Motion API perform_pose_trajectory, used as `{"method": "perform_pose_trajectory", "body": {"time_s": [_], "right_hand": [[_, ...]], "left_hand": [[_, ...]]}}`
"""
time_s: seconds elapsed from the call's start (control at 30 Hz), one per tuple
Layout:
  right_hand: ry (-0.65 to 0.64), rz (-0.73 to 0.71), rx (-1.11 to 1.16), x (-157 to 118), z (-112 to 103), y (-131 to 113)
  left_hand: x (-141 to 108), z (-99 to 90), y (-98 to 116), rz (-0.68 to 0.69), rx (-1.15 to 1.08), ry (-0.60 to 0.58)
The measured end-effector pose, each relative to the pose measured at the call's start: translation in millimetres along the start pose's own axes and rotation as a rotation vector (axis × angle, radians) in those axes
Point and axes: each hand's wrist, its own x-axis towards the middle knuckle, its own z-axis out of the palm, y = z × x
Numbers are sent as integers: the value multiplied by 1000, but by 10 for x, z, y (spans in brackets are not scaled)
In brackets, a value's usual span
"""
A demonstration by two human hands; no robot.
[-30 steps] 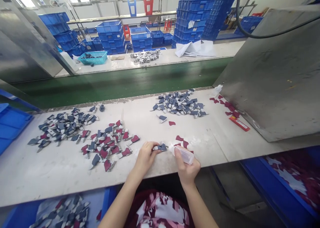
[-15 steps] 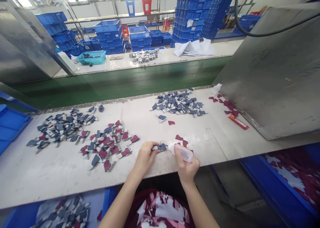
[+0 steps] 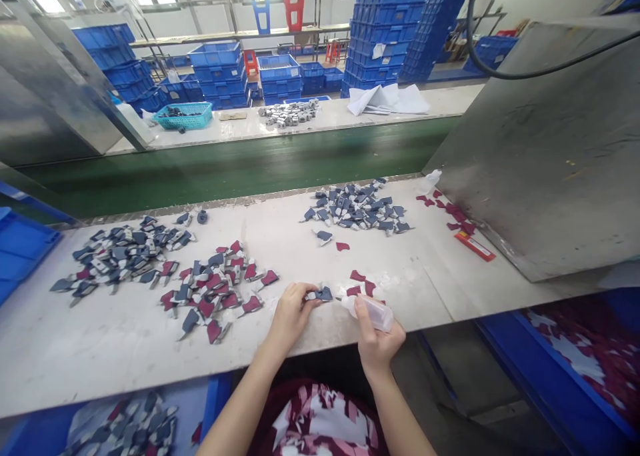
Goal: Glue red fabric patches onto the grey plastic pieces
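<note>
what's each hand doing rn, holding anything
Left hand: closed, holding a small blue-grey piece.
Right hand: closed around a translucent bottle.

- Centre of the clock: a part [image 3: 324, 295] in the left hand [image 3: 290, 315], over the table [image 3: 280, 349].
- Four o'clock, tip just beside the part: a bottle [image 3: 376, 315] in the right hand [image 3: 381, 346].
- Between two and three: loose patches [image 3: 357, 275]; farther out that way, a packet [image 3: 475, 247] before a panel [image 3: 545, 163].
- One o'clock: a pile of parts [image 3: 355, 206].
- Nine: a mixed heap [image 3: 220, 279], with a larger heap [image 3: 127, 251] beyond it.
- Twelve, behind the table: a belt [image 3: 280, 163], then a ledge [image 3: 240, 129] bearing a basket [image 3: 183, 117] at eleven, fittings [image 3: 290, 113] near twelve, paper [image 3: 389, 100] at one.
- Eight, below the table: a filled bin [image 3: 216, 399].
</note>
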Motion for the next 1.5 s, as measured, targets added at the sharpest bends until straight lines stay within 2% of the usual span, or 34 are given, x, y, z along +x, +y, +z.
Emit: {"method": "perform_pose_trajectory", "body": {"time_s": [0.17,0.37,0.67,0.97,1.1,1.3,1.5], "right_hand": [[31,49,34,-18,8,-24],[-76,-1,3,-26,66,-70],[-108,32,-15,-22,101,-65],[-186,-27,-26,-6,99,-61],[-178,15,11,-7,95,-46],[-176,153,105,9,78,-38],[-77,143,77,21,23,-36]], "left_hand": [[-1,5,-13,-6,-6,-4],[-3,1,-4,-11,-17,-5],[-8,-7,8,-32,-39,-6],[-17,-4,4,-41,-57,16],[-20,-10,-1,-42,-61,17],[-27,-1,-19,-53,-68,3],[-23,-11,-10,-50,-66,-9]]}}
